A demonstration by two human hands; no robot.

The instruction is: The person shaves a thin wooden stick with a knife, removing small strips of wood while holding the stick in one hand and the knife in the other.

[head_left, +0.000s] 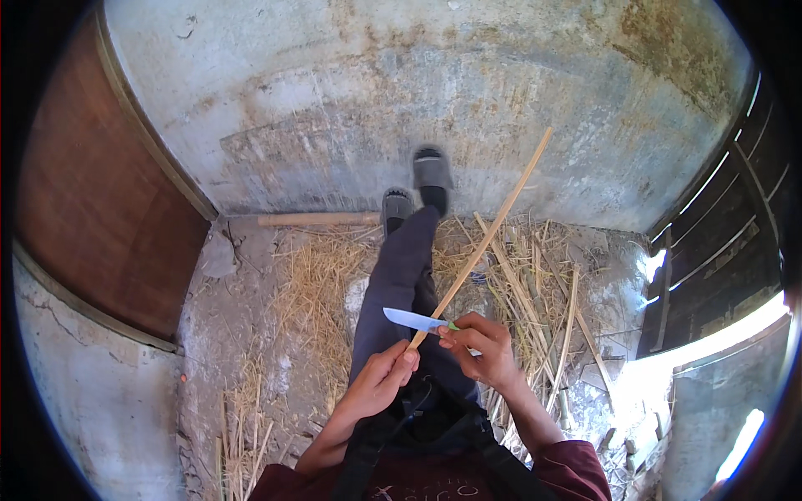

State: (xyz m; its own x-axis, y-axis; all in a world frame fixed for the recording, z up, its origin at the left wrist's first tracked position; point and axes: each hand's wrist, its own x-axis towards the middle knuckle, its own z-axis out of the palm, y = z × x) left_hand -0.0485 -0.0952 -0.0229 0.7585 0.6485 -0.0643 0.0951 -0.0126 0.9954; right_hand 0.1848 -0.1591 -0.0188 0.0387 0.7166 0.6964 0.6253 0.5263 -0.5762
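My left hand (386, 374) is closed round the lower end of a long, pale wooden strip (493, 225), which slants up and away to the right. In my right hand (484, 346) is a knife (415, 320) with a broad silvery blade and a bit of green showing at the handle. The blade lies across the strip just above my left fingers, its tip pointing left. Most of the knife's handle is hidden by my right fingers. Both hands are over my lap, close together.
Outstretched legs in dark trousers (388, 280) reach toward a stained wall (401, 108). Straw-like shavings (313, 284) litter the floor on both sides. More strips (565, 338) lie at the right. A brown door panel (109, 184) stands left, dark slatted boards (718, 217) right.
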